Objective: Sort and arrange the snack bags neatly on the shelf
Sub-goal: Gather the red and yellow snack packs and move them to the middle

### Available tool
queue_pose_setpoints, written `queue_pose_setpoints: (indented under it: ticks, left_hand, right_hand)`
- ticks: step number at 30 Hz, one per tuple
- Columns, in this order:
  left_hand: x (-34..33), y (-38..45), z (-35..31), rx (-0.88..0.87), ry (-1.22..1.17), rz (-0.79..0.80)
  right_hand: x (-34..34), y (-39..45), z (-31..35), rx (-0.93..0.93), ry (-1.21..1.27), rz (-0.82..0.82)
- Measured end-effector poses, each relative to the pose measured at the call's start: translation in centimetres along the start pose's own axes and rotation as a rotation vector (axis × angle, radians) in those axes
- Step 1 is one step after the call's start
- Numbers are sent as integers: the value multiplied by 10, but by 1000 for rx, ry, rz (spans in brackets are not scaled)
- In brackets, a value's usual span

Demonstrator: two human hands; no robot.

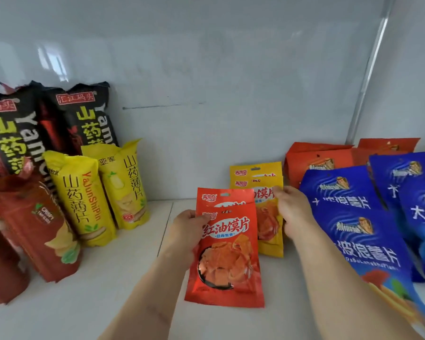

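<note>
Gripping the red bags (227,244) mid-shelf (123,253), left hand (185,231) fingers curl round their edge; right hand (292,212) pinches the yellow bags (268,192) just behind. Risk: stacked pairs may slide apart w/ loose hold.

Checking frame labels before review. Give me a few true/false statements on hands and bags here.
1. The left hand holds red bags. True.
2. The right hand is idle on the shelf. False: it grips yellow bags.
3. Blue bags lie right of the hands. True.
4. Black bags stand on the right. False: at back left.
</note>
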State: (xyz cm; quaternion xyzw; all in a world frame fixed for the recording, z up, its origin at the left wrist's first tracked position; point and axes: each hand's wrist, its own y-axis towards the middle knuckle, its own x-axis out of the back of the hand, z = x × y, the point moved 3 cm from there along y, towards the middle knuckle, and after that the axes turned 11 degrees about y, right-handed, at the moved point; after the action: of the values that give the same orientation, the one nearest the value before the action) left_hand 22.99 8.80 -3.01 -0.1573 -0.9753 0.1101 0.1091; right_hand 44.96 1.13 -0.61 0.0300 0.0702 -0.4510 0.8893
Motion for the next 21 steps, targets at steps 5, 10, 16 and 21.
queue_pose_setpoints:
  ticks: [5, 10, 16, 21]
  left_hand:
    - [-32, -1, -3, 28, -21, -71]
    - [-37, -10, -11, -37, 64, -242]
    - [-13, -47, -16, -289, 916, -583]
    - [27, -81, -10, -406, 1370, -695]
  right_hand:
    - [7, 16, 3, 194, -275, 42]
    - [6, 12, 8, 479, -711, 88]
    - [-17, -36, 40, 712, -840, 249]
    - [-61, -111, 38, 957, -957, 534]
